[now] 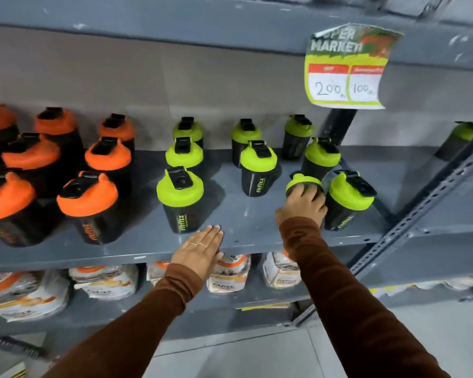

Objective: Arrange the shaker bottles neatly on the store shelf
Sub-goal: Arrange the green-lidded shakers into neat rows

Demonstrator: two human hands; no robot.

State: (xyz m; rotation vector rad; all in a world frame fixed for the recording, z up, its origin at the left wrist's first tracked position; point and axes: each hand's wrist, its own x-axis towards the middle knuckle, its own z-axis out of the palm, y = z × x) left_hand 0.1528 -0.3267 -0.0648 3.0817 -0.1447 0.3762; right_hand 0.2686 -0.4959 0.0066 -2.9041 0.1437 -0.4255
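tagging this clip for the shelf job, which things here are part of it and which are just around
Part of the job:
- green-lid shaker bottles
- orange-lid shaker bottles
- shelf
- right hand, gripping one green-lid bottle
- left hand, flat on the shelf edge

Just around:
- price sign
- packaged bags on the shelf below

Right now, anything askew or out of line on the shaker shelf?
Yes. The green-lidded bottles on the right break formation: the bottle under the right hand sits squeezed beside the front-right bottle, off the column lines, and that one looks tilted. The middle green column has no front bottle. The price tag overhead is torn and curling. The left hand rests flat on the shelf edge.
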